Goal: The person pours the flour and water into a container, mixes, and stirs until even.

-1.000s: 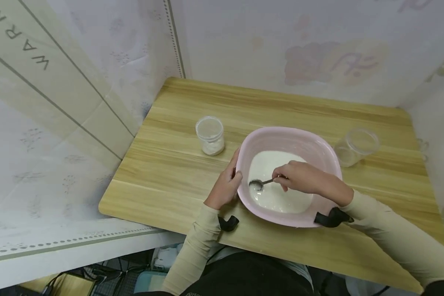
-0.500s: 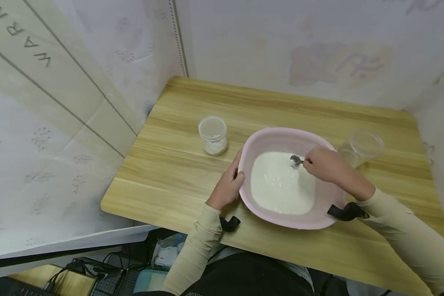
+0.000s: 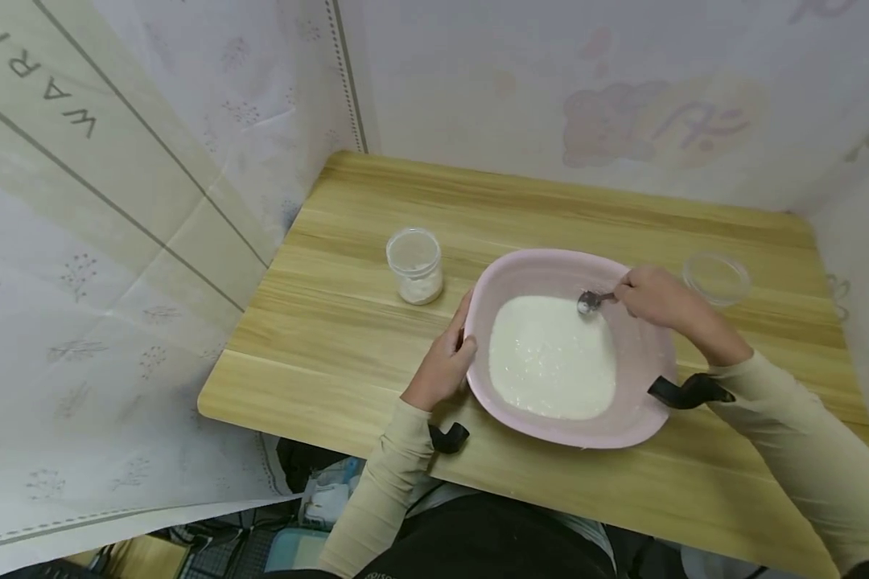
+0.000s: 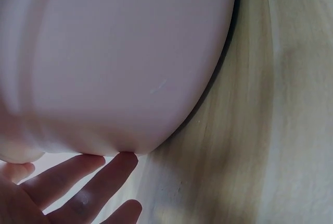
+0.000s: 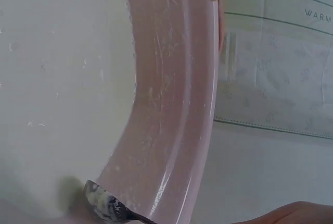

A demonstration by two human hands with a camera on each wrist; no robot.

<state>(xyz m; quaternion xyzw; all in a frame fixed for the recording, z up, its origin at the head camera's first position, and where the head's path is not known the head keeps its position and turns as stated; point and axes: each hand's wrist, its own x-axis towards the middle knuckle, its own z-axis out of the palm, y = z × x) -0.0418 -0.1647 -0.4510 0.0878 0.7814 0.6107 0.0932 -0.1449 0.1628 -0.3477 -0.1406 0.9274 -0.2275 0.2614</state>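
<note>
A pink plastic basin (image 3: 510, 277) holds a thick white liquid (image 3: 550, 362). My left hand (image 3: 438, 366) grips its left rim, the thumb over the edge. In the left wrist view the fingers (image 4: 106, 182) touch the basin's outer wall (image 4: 135, 62). My right hand (image 3: 655, 296) pinches the handle of a metal spoon (image 3: 589, 303) at the basin's back right inner wall. In the right wrist view white bits cling to the spoon's bowl (image 5: 104, 200), close by the liquid's edge. Whether it touches the wall I cannot tell.
On the wooden table (image 3: 319, 322), a clear jar (image 3: 414, 265) with white contents at its bottom stands left of the basin. A clear container (image 3: 717, 280) stands at the right, partly behind my right hand. Printed sheets (image 3: 478, 88) enclose the table's back and sides.
My right hand has carried the spoon from the liquid's left side to the back right, and its bowl has turned. The left hand keeps its grip on the rim.
</note>
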